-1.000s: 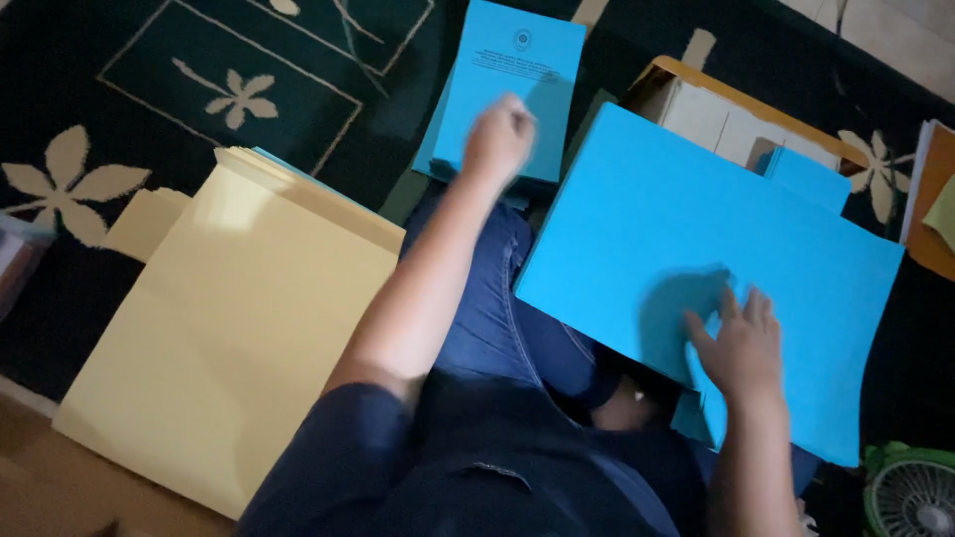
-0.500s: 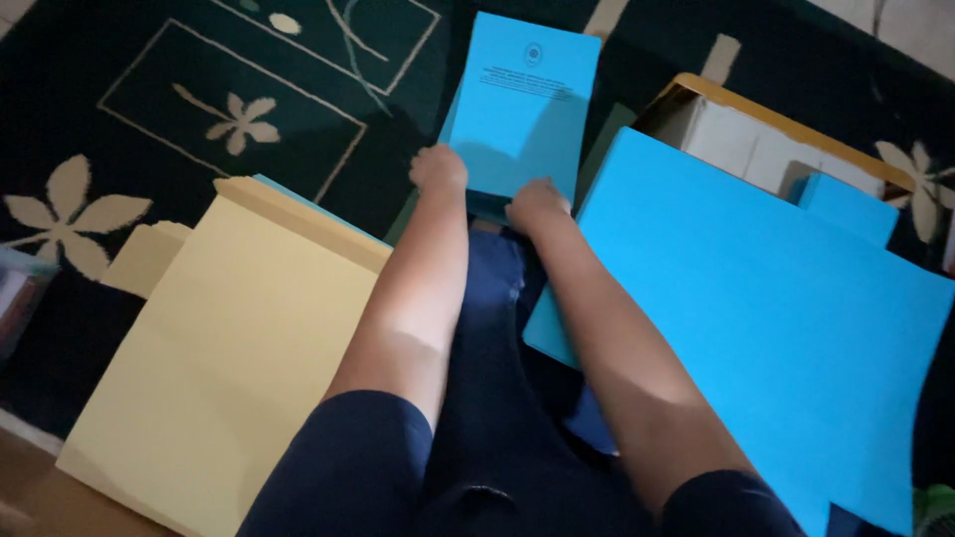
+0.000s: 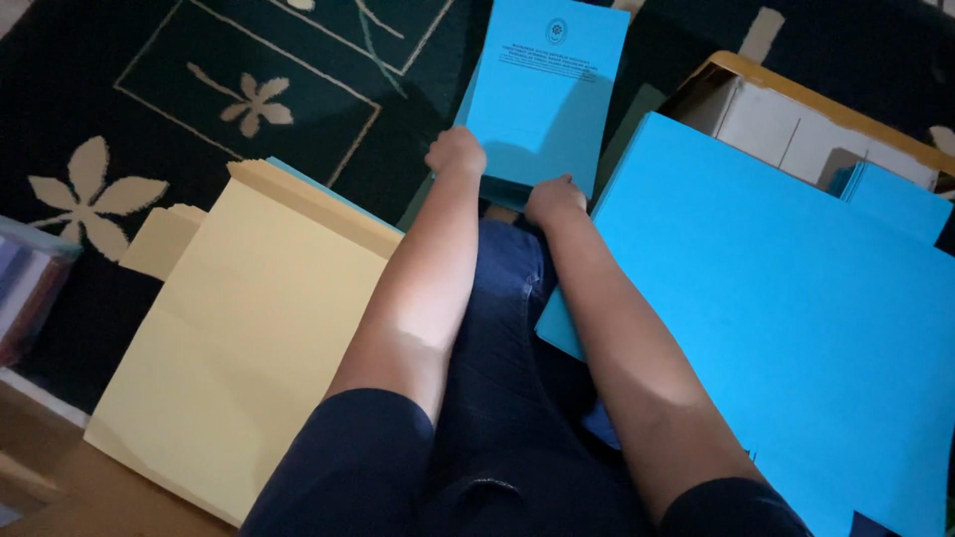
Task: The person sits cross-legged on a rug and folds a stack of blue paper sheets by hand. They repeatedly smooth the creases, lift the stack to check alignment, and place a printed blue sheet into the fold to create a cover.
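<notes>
Head view, as I read it from my station:

- Left hand: reached forward, fingers curled shut on the lower left corner of the printed blue booklet stack.
- Right hand: reached forward beside the left, closed on the lower edge of the same stack, near its right corner. The two hands sit close together but do not touch.
- Printed blue booklet stack: bright blue covers with small dark print near the top; it lies tilted at the far side of the carpet, just beyond my knees, and several layered edges show under the top cover.
- Large blue sheets: a broad pile on my right, its near-left corner resting against my right forearm and lap.
- Cream sheets: a broad pile on my left, just beside my left arm; a thin blue edge shows under its far side.
- Cardboard box: open, at the far right, partly behind the large blue sheets, with pale dividers inside and more blue paper at its right end.
- Carpet: dark green with cream flower and line pattern, carrying all the piles.
- Clear plastic container: at the left edge of the carpet, contents too blurred to tell.
- Dark trousers: my lap, between the two forearms.
</notes>
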